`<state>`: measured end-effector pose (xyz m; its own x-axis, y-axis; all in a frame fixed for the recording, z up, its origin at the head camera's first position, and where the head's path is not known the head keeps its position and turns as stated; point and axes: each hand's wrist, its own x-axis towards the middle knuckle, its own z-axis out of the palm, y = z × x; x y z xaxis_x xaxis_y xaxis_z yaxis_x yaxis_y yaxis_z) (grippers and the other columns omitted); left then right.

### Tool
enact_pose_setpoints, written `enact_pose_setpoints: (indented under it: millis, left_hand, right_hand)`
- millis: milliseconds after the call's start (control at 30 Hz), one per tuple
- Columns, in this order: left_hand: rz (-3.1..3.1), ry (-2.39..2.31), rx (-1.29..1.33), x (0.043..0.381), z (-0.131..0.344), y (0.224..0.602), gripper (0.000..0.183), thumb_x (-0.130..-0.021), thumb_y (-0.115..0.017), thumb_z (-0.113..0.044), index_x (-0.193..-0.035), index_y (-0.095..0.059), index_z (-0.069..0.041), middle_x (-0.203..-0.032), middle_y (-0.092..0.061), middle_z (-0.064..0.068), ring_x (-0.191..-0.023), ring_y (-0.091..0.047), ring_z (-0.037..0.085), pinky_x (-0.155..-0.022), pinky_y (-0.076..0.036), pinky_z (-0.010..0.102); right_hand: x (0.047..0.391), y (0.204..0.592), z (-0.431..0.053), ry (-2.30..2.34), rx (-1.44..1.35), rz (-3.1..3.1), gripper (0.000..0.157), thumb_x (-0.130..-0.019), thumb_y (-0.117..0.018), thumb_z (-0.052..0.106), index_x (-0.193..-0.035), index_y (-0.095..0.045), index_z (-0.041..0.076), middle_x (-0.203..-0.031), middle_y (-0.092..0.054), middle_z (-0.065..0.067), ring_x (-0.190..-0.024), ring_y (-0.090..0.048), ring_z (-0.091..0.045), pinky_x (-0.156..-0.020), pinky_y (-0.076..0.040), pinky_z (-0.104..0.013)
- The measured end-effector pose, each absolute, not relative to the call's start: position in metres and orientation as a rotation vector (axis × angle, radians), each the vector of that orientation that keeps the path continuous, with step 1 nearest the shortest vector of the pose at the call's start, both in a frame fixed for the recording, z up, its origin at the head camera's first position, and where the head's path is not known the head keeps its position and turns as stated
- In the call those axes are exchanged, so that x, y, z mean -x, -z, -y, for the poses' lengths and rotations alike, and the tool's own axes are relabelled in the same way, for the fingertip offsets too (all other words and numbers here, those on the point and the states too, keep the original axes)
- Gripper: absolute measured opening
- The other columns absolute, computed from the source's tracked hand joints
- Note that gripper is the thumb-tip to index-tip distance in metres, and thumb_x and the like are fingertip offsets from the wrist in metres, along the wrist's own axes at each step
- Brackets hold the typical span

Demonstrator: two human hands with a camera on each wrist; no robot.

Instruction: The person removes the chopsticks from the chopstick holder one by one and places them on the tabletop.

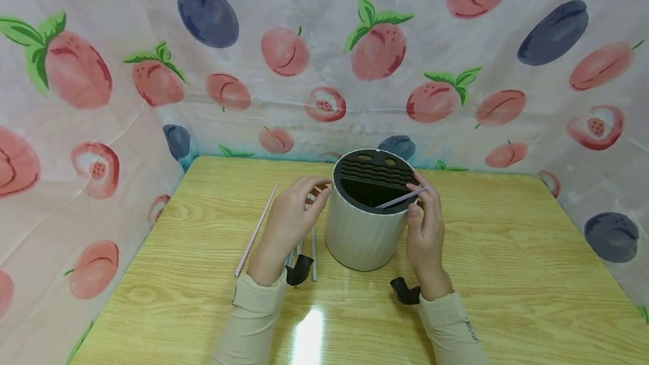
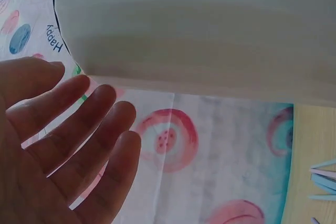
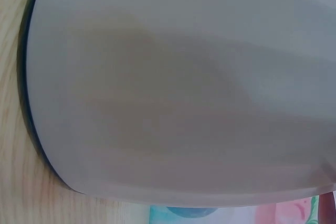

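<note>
A cream knife-and-chopstick holder [image 1: 363, 241] with a black slotted top stands upright on the table, filling much of both wrist views. My right hand [image 1: 426, 230] is at its right rim, fingers bent over the edge and thumb at the front. Between them it holds the upper end of a light purple chopstick [image 1: 400, 198], whose lower end dips into the holder's large opening. My left hand [image 1: 294, 207] is beside the holder's left wall, fingers loosely bent and holding nothing; in the left wrist view its fingertips [image 2: 124, 114] lie close to the holder's pale side.
A pink chopstick [image 1: 256, 230] lies on the wooden table [image 1: 507, 252] left of my left hand. Several grey-blue and pink chopsticks [image 1: 314, 252] lie partly hidden under that forearm. Fruit-printed cloth [image 1: 324, 72] hangs behind and along the sides.
</note>
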<state>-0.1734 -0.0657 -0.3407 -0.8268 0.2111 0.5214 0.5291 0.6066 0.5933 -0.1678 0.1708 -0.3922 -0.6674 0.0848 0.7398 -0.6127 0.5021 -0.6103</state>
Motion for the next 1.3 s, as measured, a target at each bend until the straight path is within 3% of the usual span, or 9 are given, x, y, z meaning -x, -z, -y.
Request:
enact_pose_setpoints:
  millis: [300,500,767,1067,1300]
  left_hand:
    - [2.349,1.057,0.7,0.165,0.061,0.337,0.021,-0.089,-0.055,-0.022,-0.108,-0.062,-0.015,-0.102,-0.054,-0.005,-0.085,-0.057,0.011,-0.067,-0.048,0.021]
    - [2.331,0.986,0.673,0.16,0.055,0.335,0.02,-0.088,-0.056,-0.027,-0.104,-0.064,-0.018,-0.102,-0.053,-0.006,-0.082,-0.053,0.008,-0.064,-0.043,0.024]
    - [2.304,0.851,0.738,0.151,0.038,0.331,0.021,-0.087,-0.057,-0.032,-0.099,-0.066,-0.016,-0.107,-0.054,-0.001,-0.099,-0.044,0.018,-0.083,-0.039,0.031]
    - [2.309,0.732,0.663,0.146,0.017,0.33,0.019,-0.085,-0.06,-0.035,-0.093,-0.067,-0.02,-0.111,-0.054,0.002,-0.106,-0.041,0.023,-0.089,-0.033,0.037]
    - [2.334,0.622,0.752,0.142,0.003,0.331,0.024,-0.084,-0.061,-0.031,-0.105,-0.064,-0.02,-0.108,-0.058,-0.002,-0.111,-0.043,0.02,-0.096,-0.028,0.047]
  right_hand:
    - [0.162,0.392,-0.168,-1.197,-0.412,2.017,0.038,-0.096,-0.035,0.034,-0.123,-0.049,0.011,-0.139,-0.035,-0.003,-0.125,-0.033,-0.023,-0.081,-0.033,-0.034]
    - [0.162,0.392,-0.168,-1.202,-0.414,2.015,0.038,-0.096,-0.035,0.034,-0.123,-0.049,0.011,-0.139,-0.035,-0.003,-0.125,-0.032,-0.023,-0.081,-0.033,-0.036]
    - [0.164,0.393,-0.169,-1.201,-0.419,2.011,0.04,-0.096,-0.035,0.036,-0.123,-0.049,0.01,-0.138,-0.035,-0.006,-0.125,-0.033,-0.024,-0.081,-0.035,-0.04]
    - [0.167,0.391,-0.172,-1.203,-0.424,2.014,0.041,-0.096,-0.034,0.037,-0.122,-0.05,0.01,-0.138,-0.036,-0.004,-0.124,-0.034,-0.024,-0.079,-0.034,-0.037]
    - [0.17,0.388,-0.173,-1.191,-0.442,2.02,0.041,-0.096,-0.034,0.037,-0.123,-0.049,0.009,-0.138,-0.036,-0.005,-0.123,-0.035,-0.024,-0.079,-0.035,-0.036]
